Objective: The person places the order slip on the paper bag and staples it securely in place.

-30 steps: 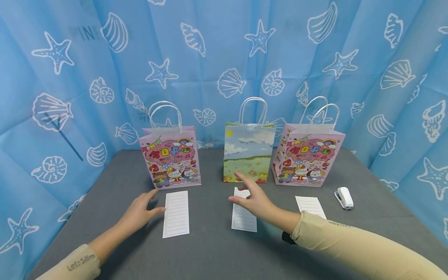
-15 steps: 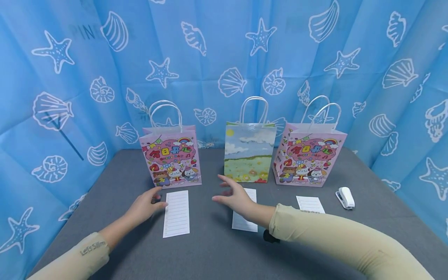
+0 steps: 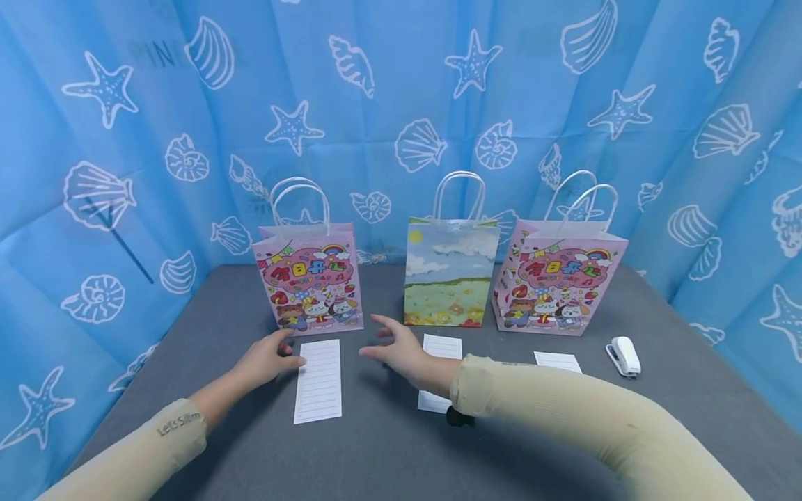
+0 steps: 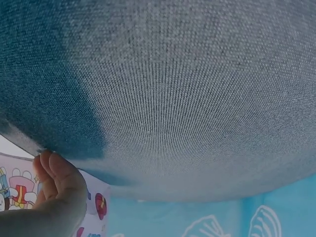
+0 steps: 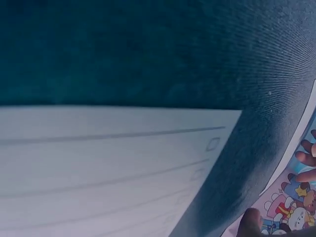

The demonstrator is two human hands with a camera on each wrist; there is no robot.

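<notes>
My left hand [image 3: 266, 358] is near the front of the left pink gift bag [image 3: 310, 282], fingers loosely bent and holding nothing. Its thumb tip lies right at the left edge of a lined paper slip [image 3: 319, 386]. My right hand [image 3: 401, 353] hovers between that slip and the middle lined slip [image 3: 442, 346], fingers spread and pointing left. Its forearm hides part of the middle slip, which shows large in the right wrist view as lined paper [image 5: 98, 163] with small checkboxes. In the left wrist view, the left fingers [image 4: 61, 173] overlap the pink bag [image 4: 96, 205].
Behind the middle slip stands a landscape-print gift bag [image 3: 447, 278]. A second pink gift bag [image 3: 557, 282] stands to its right, with another slip [image 3: 557, 361] partly behind my right sleeve. A white stapler [image 3: 623, 356] lies farther right. A blue shell-print curtain [image 3: 376, 83] backs the grey table [image 3: 376, 459].
My right hand has moved left, from over the middle slip towards the left slip. My left hand has shifted slightly right, its thumb now at the slip's edge. Bags and slips stay in place.
</notes>
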